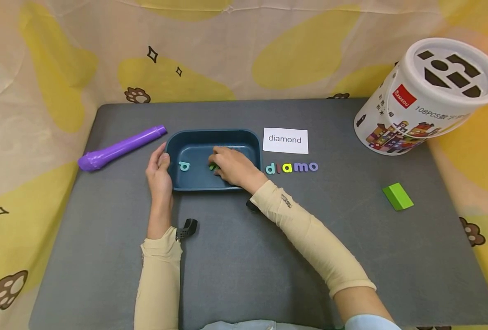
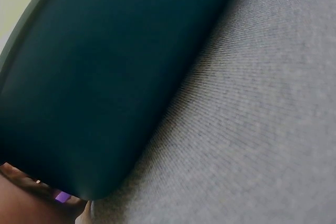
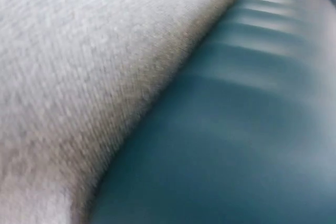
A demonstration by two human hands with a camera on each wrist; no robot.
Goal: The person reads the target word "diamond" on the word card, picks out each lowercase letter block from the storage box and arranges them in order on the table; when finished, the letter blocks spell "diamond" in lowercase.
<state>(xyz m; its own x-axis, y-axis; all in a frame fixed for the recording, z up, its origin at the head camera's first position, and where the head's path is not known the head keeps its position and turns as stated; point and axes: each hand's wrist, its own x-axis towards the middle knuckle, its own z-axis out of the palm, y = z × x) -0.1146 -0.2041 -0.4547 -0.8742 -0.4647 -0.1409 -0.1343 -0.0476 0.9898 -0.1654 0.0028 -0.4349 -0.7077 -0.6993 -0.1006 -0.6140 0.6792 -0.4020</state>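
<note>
A dark teal tray (image 1: 215, 187) lies in the middle of the table in the head view. My left hand (image 1: 160, 176) grips its left end, with the thumb at the rim. Inside the tray, my right hand (image 1: 233, 166) has its fingers curled down around a small green letter (image 1: 213, 167), mostly covered by the fingertips. A teal letter (image 1: 184, 166) lies at the tray's left side. Right of the tray, a row of letters (image 1: 287, 168) reads "diamo", below a white card (image 1: 285, 140) printed "diamond". Both wrist views show mainly the tray's outer wall (image 2: 105, 77).
A purple stick-like object (image 1: 122, 147) lies left of the tray. At the back right stands a large white bucket (image 1: 425, 101) with shaped holes in its lid. A green block (image 1: 398, 196) rests on the grey table (image 1: 310, 284) at the right. A patterned cloth hangs behind.
</note>
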